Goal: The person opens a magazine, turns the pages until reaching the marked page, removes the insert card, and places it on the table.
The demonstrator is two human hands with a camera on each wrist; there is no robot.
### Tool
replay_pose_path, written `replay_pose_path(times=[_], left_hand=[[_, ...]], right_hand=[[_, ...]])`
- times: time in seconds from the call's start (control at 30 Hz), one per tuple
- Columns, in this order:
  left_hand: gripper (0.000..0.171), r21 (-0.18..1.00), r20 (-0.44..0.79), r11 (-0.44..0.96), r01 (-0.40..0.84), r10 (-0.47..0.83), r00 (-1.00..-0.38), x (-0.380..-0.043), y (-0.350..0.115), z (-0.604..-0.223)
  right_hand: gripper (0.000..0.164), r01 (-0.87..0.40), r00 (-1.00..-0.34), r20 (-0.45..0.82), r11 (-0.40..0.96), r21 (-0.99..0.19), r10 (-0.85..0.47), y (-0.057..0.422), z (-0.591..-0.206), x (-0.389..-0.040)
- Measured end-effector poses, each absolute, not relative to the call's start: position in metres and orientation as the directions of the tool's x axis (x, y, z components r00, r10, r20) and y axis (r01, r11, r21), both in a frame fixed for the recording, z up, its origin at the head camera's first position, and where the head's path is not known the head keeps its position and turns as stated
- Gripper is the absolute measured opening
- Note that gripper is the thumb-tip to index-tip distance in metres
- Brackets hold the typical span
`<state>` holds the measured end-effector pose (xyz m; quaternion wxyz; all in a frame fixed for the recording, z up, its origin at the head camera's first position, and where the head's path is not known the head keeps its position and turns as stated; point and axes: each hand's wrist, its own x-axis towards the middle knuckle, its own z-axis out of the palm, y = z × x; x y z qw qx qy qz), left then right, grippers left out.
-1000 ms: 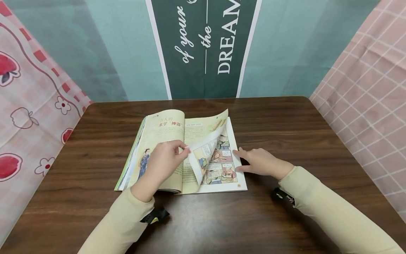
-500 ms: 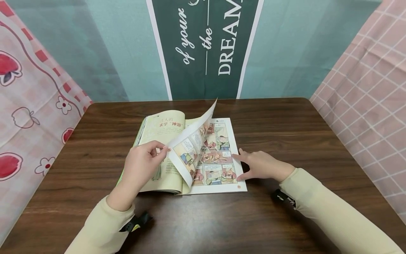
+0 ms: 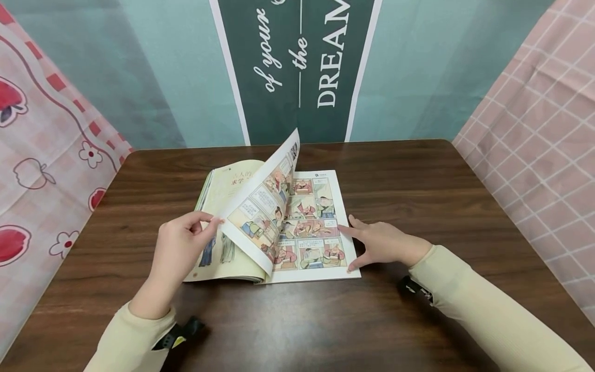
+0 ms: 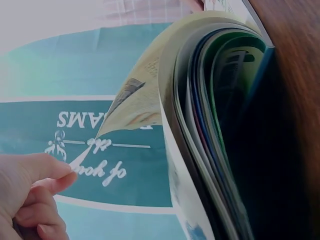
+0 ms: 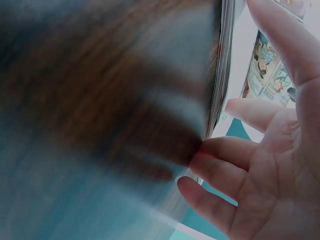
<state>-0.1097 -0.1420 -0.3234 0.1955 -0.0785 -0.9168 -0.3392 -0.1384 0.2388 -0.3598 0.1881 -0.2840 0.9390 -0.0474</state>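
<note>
An open magazine (image 3: pixel 307 227) lies on the wooden table, its right side showing colour comic panels. My left hand (image 3: pixel 178 248) pinches the outer corner of one lifted page (image 3: pixel 260 214) between thumb and forefinger, above the left side. That page stands up in a slant, its comic side facing right and its far corner raised. In the left wrist view the pinching hand (image 4: pixel 37 195) is beside the curved stack of left pages (image 4: pixel 200 125). My right hand (image 3: pixel 381 243) rests at the right edge of the magazine, thumb and forefinger spread on the margin, other fingers against the table.
The brown wooden table (image 3: pixel 418 186) extends around the magazine on every side. Behind it hangs a teal cloth (image 3: pixel 186 77) with white lettering. Pink patterned cloths, a checked one (image 3: pixel 548 103) among them, border the left and right sides. Dark straps circle both wrists.
My left hand has moved left, drawing the page from the right side over toward the left. More comic panels show on the right page. The right hand stays at the magazine's edge.
</note>
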Motion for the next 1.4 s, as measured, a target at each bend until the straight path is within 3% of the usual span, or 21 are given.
replay_pose_path(times=[0.17,0.37,1.03,1.4], left_hand=[[0.013,0.684,0.378,0.697,0.215,-0.086,-0.922,-0.109,-0.156,-0.325],[0.015,0.677,0.358,0.719,0.155,-0.137,-0.924,-0.102,-0.174,-0.326],[0.017,0.549,0.192,0.83,0.099,-0.01,-0.981,-0.088,-0.209,-0.343],[0.028,0.462,-0.032,0.886,0.03,0.051,-0.998,-0.087,-0.213,-0.344]], right_hand=[[0.101,-0.506,-0.771,-0.337,0.841,-0.193,-0.541,0.238,-0.358,-0.138],[0.103,-0.502,-0.769,-0.35,0.845,-0.187,-0.535,0.238,-0.358,-0.135],[0.102,-0.505,-0.786,-0.326,0.85,-0.153,-0.526,0.236,-0.362,-0.133],[0.087,-0.504,-0.812,-0.265,0.854,-0.131,-0.52,0.229,-0.361,-0.136]])
